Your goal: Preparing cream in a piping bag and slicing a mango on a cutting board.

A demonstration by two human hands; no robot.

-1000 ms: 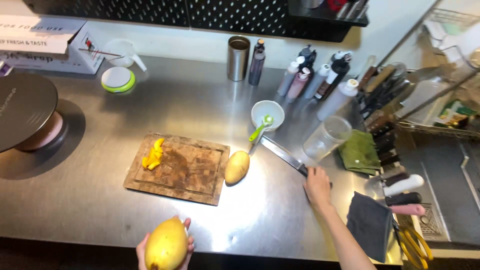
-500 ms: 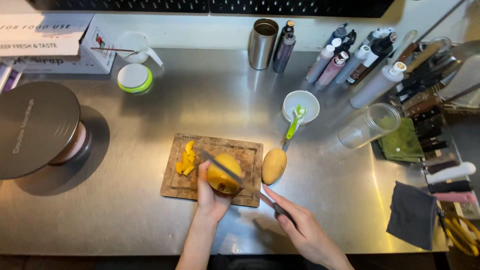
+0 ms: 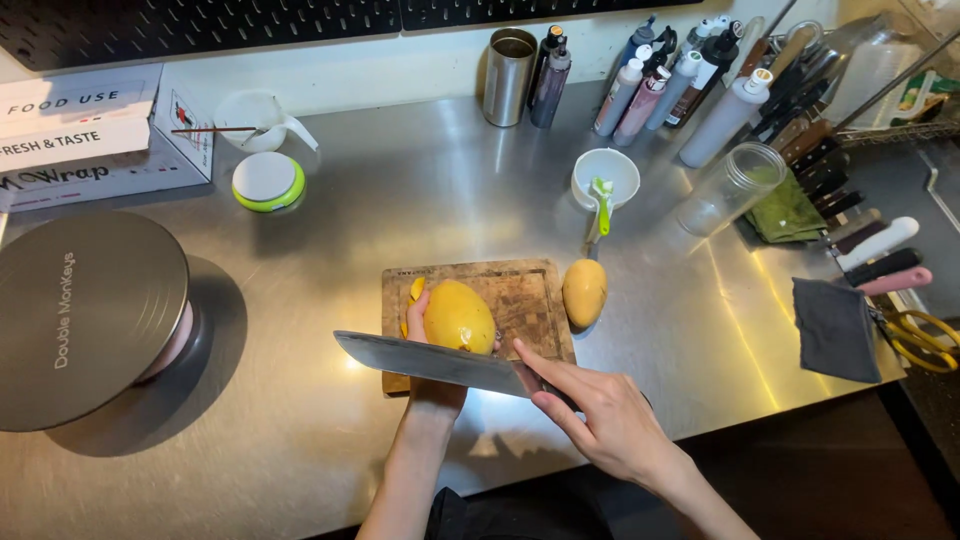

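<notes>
From the head view, the left hand (image 3: 432, 335) curls round a smooth yellow mango (image 3: 460, 316), steadying it on the scored wooden cutting board (image 3: 530, 300). The right hand (image 3: 600, 420) is closed on the handle of a broad steel cleaver (image 3: 430, 362), forefinger along the blade, which lies just before the mango. A second mango (image 3: 584, 292) rests beside the board on the brushed-steel table (image 3: 330, 230).
</notes>
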